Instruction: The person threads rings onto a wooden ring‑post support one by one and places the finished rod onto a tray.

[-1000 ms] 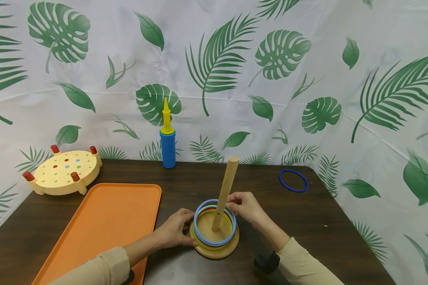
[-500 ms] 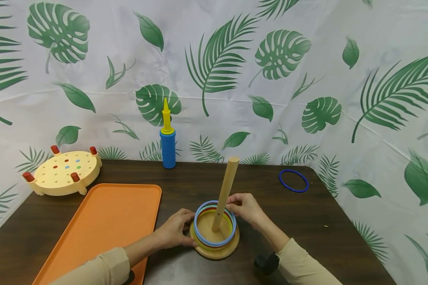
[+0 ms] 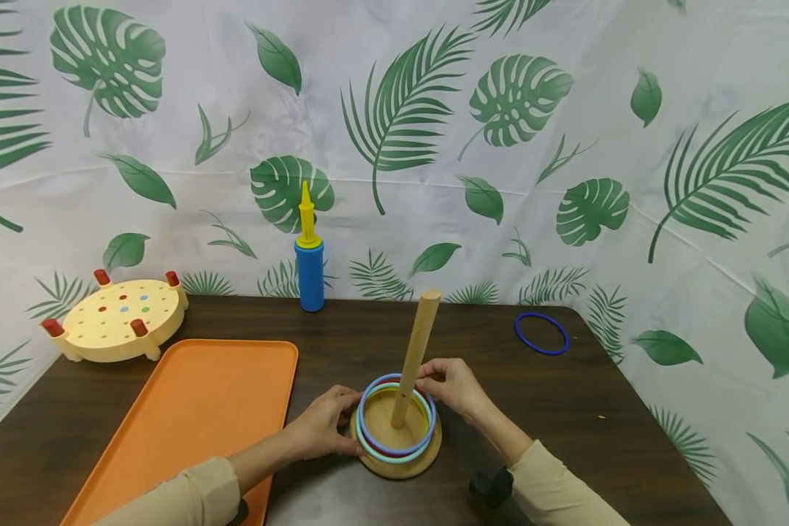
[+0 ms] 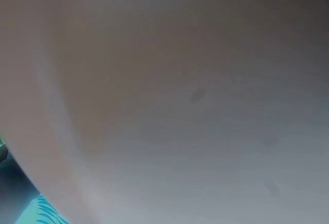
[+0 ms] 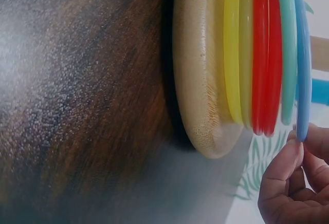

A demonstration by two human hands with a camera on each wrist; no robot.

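Note:
A wooden base (image 5: 193, 70) with a tall upright peg (image 3: 421, 336) carries loosely stacked rings: yellow (image 5: 232, 54), red (image 5: 261, 54), mint green (image 5: 288, 54) and, on top, light blue (image 5: 304, 80). With thumb and index finger, my right hand (image 3: 456, 383) pinches the light blue ring at its right edge, beside the peg. On the opposite side, my left hand (image 3: 325, 424) curves against the light blue ring, thumb toward the front; some of its fingers are hidden. The left wrist view is mostly a blur.
An orange tray (image 3: 223, 409) lies to the left. Behind it stands a cream pegged toy (image 3: 121, 321) with red feet. A blue and yellow pump (image 3: 310, 274) stands near the back edge. One dark blue ring (image 3: 541, 352) lies at the back right of the dark table (image 3: 598, 453).
The mint green ring has shifted toward the front of the base and shows below the light blue ring. My hands have barely moved.

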